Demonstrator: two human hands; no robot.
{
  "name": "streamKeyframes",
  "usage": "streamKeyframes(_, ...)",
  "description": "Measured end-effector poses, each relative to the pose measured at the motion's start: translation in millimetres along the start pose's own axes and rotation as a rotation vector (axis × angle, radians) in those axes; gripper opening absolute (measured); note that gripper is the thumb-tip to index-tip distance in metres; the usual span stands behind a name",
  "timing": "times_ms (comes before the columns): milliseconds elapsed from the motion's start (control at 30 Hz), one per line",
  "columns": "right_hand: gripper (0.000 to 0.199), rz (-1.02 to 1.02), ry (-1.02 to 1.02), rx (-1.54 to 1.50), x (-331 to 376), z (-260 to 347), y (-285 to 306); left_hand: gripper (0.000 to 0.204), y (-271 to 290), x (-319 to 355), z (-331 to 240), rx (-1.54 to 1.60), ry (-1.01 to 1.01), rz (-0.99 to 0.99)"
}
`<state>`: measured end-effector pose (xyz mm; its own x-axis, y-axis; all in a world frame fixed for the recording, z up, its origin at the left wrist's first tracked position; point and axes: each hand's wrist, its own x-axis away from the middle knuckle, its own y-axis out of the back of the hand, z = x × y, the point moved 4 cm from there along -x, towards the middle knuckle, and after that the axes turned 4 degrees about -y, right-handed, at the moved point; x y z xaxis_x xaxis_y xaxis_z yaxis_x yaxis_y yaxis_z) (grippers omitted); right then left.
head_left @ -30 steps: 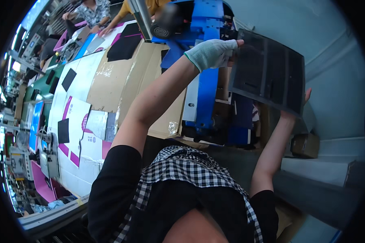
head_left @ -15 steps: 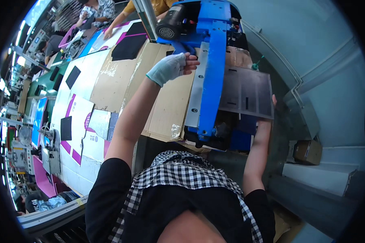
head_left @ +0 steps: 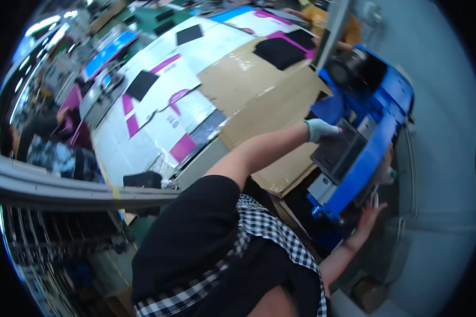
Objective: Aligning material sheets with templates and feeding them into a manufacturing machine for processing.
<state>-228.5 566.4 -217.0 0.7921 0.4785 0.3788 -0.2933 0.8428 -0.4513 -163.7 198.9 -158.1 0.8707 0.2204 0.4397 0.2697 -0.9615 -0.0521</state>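
Note:
My left hand (head_left: 322,130), in a pale glove with bare fingertips, is at the upper edge of a dark rectangular plate (head_left: 336,153). Its fingers are closed over that edge, though motion blurs them. The plate lies on the near-left side of a blue machine (head_left: 362,161), partly under its long slanted arm. Beyond the machine's arm, at the right, my bare right hand (head_left: 370,215) is open with fingers spread and nothing visible in it. A black motor (head_left: 349,68) sits atop the machine's far end.
Brown cardboard (head_left: 280,119) covers the table left of the machine. White and magenta sheets (head_left: 169,113) and black pieces (head_left: 142,85) lie farther left. A metal post (head_left: 333,34) stands near the machine. Another person (head_left: 349,26) is at the far side; a grey rail (head_left: 79,187) runs lower left.
The view has swung, shifting the machine to the right. The plate has passed from the machine's right side to its left. My left hand has come onto it; my right hand is off it.

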Motion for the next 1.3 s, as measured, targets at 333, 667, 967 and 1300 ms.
streamKeyframes(333,0.066,-0.332,0.095,-0.035,56,-15,-1,0.047,68,9,-5,0.426,-0.021,0.087)
streamKeyframes(667,0.062,-0.408,0.036,-0.143,62,-14,12,0.022,276,178,-105,-0.227,-1.059,-1.445)
streamKeyframes(967,0.057,-0.577,0.033,-0.186,77,-27,33,0.038,440,6,-122,-1.238,-0.457,-1.576)
streamKeyframes(1300,0.045,-0.409,0.546,0.424,123,67,-143,0.033,321,9,120,-0.782,-0.354,-1.025)
